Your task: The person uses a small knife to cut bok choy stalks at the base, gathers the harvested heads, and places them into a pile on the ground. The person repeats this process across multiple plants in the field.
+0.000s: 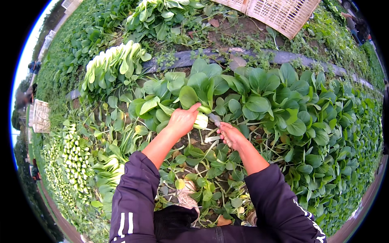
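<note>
My left hand [183, 121] is closed around a cut bok choy [201, 121], its pale stem end turned to the right. The index finger stretches over to the pale base of another bok choy [199, 88], whose broad green leaves spread above the hand. In my right hand [231, 135] is a small knife [215, 119], gripped by the handle. Its blade points up and left, close to the base of that bok choy; whether it touches is hard to tell. Loose leaves and trimmed stalks [211, 139] lie on the soil below both hands.
Uncut bok choy [316, 112] grows densely to the right. Bundles of bok choy lie in a row [111, 65] at upper left and in a pile [76, 161] at left. A plastic crate [282, 15] stands beyond a dark hose-like strip [182, 59]. People appear at the far edges.
</note>
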Action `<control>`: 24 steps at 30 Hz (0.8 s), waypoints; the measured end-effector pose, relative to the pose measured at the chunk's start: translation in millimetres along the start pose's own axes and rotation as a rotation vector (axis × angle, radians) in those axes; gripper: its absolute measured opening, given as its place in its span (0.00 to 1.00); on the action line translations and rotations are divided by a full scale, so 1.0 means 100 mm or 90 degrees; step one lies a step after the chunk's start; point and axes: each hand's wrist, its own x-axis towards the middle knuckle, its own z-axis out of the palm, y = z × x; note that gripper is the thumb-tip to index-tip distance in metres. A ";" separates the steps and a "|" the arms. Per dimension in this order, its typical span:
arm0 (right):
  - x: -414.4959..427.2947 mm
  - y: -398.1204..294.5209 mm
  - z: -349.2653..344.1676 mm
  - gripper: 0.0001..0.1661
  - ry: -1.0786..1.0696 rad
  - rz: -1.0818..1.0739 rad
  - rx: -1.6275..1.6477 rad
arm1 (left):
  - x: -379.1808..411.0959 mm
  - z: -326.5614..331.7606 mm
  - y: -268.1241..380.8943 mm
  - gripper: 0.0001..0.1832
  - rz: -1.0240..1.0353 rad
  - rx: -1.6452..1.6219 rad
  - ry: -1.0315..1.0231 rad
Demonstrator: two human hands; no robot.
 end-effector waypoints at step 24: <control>-1.53 0.08 0.88 0.41 0.023 -0.398 0.236 | -1.11 -0.77 0.90 0.47 0.048 -0.891 0.057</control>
